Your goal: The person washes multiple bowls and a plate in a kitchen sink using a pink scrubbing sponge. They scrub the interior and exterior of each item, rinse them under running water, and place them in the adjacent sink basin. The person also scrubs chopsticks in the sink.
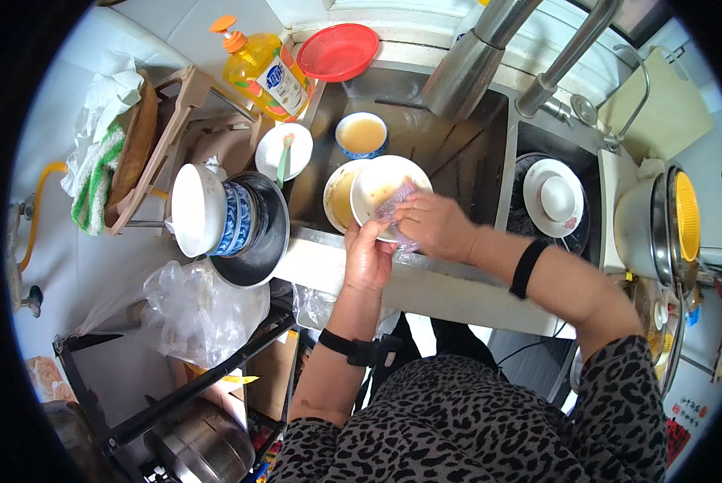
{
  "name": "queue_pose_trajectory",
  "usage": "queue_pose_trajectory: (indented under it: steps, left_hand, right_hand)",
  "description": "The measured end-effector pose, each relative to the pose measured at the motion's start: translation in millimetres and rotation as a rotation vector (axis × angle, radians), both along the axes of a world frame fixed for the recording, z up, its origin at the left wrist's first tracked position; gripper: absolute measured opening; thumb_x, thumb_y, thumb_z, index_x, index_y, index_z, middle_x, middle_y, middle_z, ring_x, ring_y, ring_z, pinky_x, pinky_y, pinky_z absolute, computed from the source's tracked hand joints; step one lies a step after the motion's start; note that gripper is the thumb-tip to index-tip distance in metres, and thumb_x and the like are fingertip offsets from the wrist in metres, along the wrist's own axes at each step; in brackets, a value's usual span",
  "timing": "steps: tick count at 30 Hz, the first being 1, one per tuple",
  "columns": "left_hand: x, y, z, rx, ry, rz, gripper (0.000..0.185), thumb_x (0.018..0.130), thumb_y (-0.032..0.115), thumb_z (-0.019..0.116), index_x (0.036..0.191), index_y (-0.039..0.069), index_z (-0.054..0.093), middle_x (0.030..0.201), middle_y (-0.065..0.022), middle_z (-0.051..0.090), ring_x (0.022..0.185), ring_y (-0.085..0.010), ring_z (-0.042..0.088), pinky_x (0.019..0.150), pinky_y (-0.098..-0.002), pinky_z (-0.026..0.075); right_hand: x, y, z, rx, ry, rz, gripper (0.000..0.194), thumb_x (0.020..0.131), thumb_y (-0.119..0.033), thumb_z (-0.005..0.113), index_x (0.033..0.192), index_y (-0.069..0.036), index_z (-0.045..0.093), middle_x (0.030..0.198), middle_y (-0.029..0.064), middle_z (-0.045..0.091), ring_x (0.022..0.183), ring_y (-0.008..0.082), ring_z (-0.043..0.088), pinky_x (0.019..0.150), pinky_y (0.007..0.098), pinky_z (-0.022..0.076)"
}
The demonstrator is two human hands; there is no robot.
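Observation:
My left hand grips the near rim of a white plate, tilted above the front of the steel sink. Brownish residue marks the plate's inner face. Pressed against that face is a purplish mesh scrubber, held in my right hand. Just behind and left of the held plate lies another plate with murky liquid in it. A blue-patterned bowl full of cloudy liquid sits farther back in the sink.
Stacked bowls rest in a dark pan on the left. A white dish with a green-handled spoon, a dish soap bottle and a red basket line the rim. The faucet overhangs the sink. Dishes fill the right basin.

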State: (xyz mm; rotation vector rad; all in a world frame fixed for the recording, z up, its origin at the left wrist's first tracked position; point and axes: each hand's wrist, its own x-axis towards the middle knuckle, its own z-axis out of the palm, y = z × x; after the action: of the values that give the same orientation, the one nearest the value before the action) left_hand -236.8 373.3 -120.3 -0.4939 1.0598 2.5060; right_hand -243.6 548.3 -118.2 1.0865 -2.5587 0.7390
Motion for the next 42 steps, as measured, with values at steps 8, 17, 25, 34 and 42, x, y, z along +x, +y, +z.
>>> queue_pose_trajectory:
  steps: [8, 17, 25, 34, 42]
  left_hand:
    - [-3, -6, -10, -0.172, -0.019, -0.063, 0.050, 0.080, 0.002, 0.063, 0.128, 0.001, 0.049, 0.115, -0.0100, 0.061, 0.099, -0.0196, 0.064, 0.079, -0.0306, 0.055]
    - [-2, -12, -2, -0.269, -0.125, -0.136, 0.047, 0.084, 0.010, 0.062, 0.128, -0.001, 0.049, 0.113, -0.0117, 0.062, 0.094, -0.0221, 0.065, 0.075, -0.0326, 0.057]
    - [-4, -4, -8, -0.176, -0.107, -0.112, 0.046, 0.086, 0.021, 0.062, 0.123, -0.005, 0.052, 0.113, -0.0152, 0.063, 0.093, -0.0264, 0.067, 0.072, -0.0385, 0.060]
    - [-10, -16, -15, -0.799, 0.110, -0.248, 0.046, 0.095, 0.037, 0.065, 0.112, -0.004, 0.052, 0.094, -0.0092, 0.063, 0.076, -0.0134, 0.064, 0.069, -0.0258, 0.052]
    - [27, -39, -55, -0.815, 0.347, -0.192, 0.029, 0.092, 0.004, 0.064, 0.118, 0.003, 0.053, 0.102, -0.0035, 0.060, 0.080, -0.0065, 0.056, 0.072, -0.0223, 0.050]
  right_hand:
    - [-15, 15, 3, 0.125, 0.282, 0.196, 0.012, 0.077, -0.013, 0.061, 0.087, -0.009, 0.065, 0.107, 0.0067, 0.068, 0.107, 0.0200, 0.063, 0.106, 0.0360, 0.0422]
    - [-4, 9, -5, 0.103, 0.239, 0.141, 0.006, 0.079, -0.013, 0.060, 0.084, -0.013, 0.064, 0.100, 0.0042, 0.069, 0.105, 0.0187, 0.065, 0.106, 0.0455, 0.0418]
    - [11, 4, -29, -0.144, -0.242, 0.009, 0.015, 0.079, -0.015, 0.065, 0.091, -0.011, 0.058, 0.093, 0.0060, 0.065, 0.092, 0.0278, 0.065, 0.069, 0.0414, 0.0551]
    - [-28, 15, -36, -1.017, -1.529, -0.467, 0.039, 0.081, -0.027, 0.079, 0.111, -0.006, 0.066, 0.096, 0.0081, 0.071, 0.081, 0.0198, 0.069, 0.056, 0.0319, 0.0561]
    - [-144, 32, -85, -0.870, -1.419, -0.773, 0.040, 0.080, -0.030, 0.080, 0.110, -0.009, 0.066, 0.096, 0.0071, 0.070, 0.085, 0.0214, 0.068, 0.059, 0.0382, 0.0571]
